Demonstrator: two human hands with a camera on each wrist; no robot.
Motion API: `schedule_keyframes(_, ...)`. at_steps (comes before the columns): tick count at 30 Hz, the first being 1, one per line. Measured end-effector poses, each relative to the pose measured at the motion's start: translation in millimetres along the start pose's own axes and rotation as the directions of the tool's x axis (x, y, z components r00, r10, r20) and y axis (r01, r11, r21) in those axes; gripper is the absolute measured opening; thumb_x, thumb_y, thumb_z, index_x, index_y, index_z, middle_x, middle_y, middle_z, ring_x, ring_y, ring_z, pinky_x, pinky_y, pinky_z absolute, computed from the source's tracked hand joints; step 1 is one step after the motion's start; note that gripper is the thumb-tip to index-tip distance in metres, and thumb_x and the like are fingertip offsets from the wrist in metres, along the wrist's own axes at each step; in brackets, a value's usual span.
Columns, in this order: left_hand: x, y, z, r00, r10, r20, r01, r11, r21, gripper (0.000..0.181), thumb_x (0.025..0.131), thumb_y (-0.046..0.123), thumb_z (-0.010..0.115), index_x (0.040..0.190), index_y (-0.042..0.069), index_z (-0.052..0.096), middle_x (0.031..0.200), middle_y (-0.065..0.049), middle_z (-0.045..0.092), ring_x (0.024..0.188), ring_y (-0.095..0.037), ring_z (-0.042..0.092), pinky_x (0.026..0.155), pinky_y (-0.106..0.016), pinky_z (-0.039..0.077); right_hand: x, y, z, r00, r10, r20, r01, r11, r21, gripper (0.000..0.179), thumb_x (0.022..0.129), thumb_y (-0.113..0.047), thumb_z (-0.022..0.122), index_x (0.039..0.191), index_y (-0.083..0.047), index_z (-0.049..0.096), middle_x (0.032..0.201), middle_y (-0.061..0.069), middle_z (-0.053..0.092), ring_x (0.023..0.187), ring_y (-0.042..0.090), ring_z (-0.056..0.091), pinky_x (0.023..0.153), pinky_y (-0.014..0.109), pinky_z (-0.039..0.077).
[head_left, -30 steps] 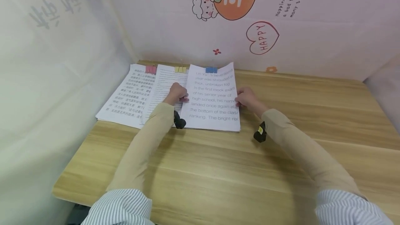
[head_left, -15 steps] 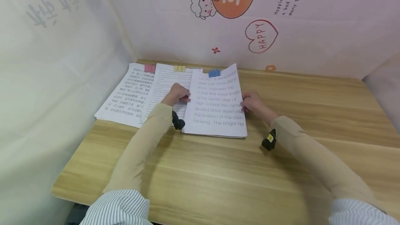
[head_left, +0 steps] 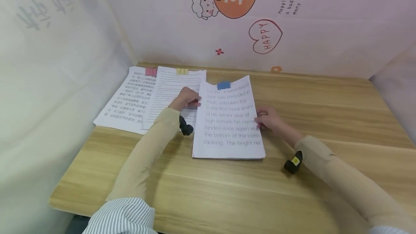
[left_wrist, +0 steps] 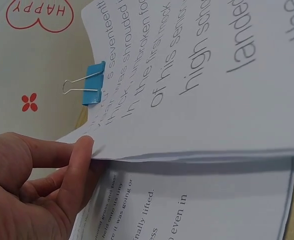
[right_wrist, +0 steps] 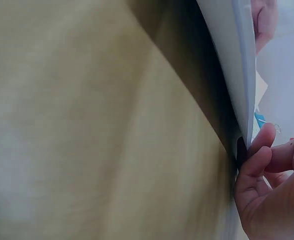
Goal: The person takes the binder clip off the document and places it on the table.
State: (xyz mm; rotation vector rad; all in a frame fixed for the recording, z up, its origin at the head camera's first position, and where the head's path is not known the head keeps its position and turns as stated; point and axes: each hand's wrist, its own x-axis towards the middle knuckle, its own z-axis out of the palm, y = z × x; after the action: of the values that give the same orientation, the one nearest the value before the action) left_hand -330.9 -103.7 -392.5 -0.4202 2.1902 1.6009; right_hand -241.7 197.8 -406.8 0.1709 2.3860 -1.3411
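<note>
A stack of paper (head_left: pixel 229 122) with large English print is held by its two long sides, a blue binder clip (head_left: pixel 223 85) at its top edge. My left hand (head_left: pixel 188 98) pinches the left edge between thumb and fingers; the left wrist view shows the grip close up, beside the blue binder clip (left_wrist: pixel 93 83). On the other side my right hand (head_left: pixel 269 118) pinches the right edge, and in the right wrist view its fingers (right_wrist: pixel 256 162) close on the paper's side, with a shadowed gap beneath the sheets. The stack's upper corners curl upward.
To the left lie a paper stack with a yellow binder clip (head_left: pixel 182 71) and, partly beneath it, another with a pink binder clip (head_left: pixel 151 72). Both rest on the wooden table (head_left: pixel 325 118). A printed fabric wall (head_left: pixel 308 42) stands behind.
The blue-clipped stack has moved toward me and slightly right, off most of the yellow-clipped stack. My right hand has travelled right and nearer; the left has shifted little.
</note>
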Motion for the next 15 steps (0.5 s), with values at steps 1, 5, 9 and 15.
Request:
schedule_keyframes(1, -0.5, 0.5, 0.9, 1.0, 0.0, 0.002, 0.0, 1.0, -0.001, 0.031, 0.086, -0.002, 0.06, 0.117, -0.008, 0.058, 0.094, -0.014, 0.059, 0.051, -0.009, 0.06, 0.051, -0.016, 0.052, -3.2, 2.0, -0.9, 1.0, -0.011, 0.001, 0.011, 1.0, -0.006, 0.034, 0.092, -0.005, 0.051, 0.124, 0.004, 0.049, 0.087, 0.006, 0.06, 0.065, 0.01, 0.057, 0.06, 0.022, 0.045)
schedule_keyframes(5, -2.3, 2.7, 4.8, 1.0, -0.011, 0.014, 0.011, 1.0, -0.005, 0.033, 0.087, -0.002, 0.06, 0.119, -0.007, 0.057, 0.092, -0.012, 0.059, 0.05, -0.008, 0.059, 0.051, -0.016, 0.052, -16.1, 7.6, -3.8, 1.0, -0.021, 0.012, 0.021, 1.0, -0.006, 0.034, 0.093, -0.006, 0.05, 0.125, 0.005, 0.048, 0.084, 0.005, 0.059, 0.066, 0.011, 0.056, 0.06, 0.023, 0.045)
schedule_keyframes(9, -5.4, 4.7, 9.7, 0.999, -0.018, 0.027, 0.019, 1.0, -0.017, 0.034, 0.088, -0.002, 0.06, 0.121, -0.006, 0.056, 0.091, -0.01, 0.057, 0.053, -0.009, 0.058, 0.053, -0.016, 0.052, -27.3, 12.9, -7.1, 0.999, -0.025, 0.022, 0.025, 1.0, -0.006, 0.036, 0.093, -0.007, 0.05, 0.127, 0.004, 0.048, 0.082, 0.004, 0.06, 0.066, 0.011, 0.056, 0.061, 0.023, 0.045)
schedule_keyframes(15, -9.2, 5.9, 16.3, 0.999, -0.018, 0.039, 0.018, 1.0, -0.017, 0.045, 0.089, 0.0, 0.06, 0.132, -0.002, 0.048, 0.106, -0.012, 0.055, 0.06, -0.009, 0.058, 0.053, -0.016, 0.052, -42.7, 21.4, -8.9, 0.999, -0.037, 0.04, 0.037, 0.999, -0.004, 0.039, 0.093, -0.007, 0.051, 0.129, 0.005, 0.047, 0.08, 0.002, 0.062, 0.067, 0.012, 0.056, 0.061, 0.023, 0.046)
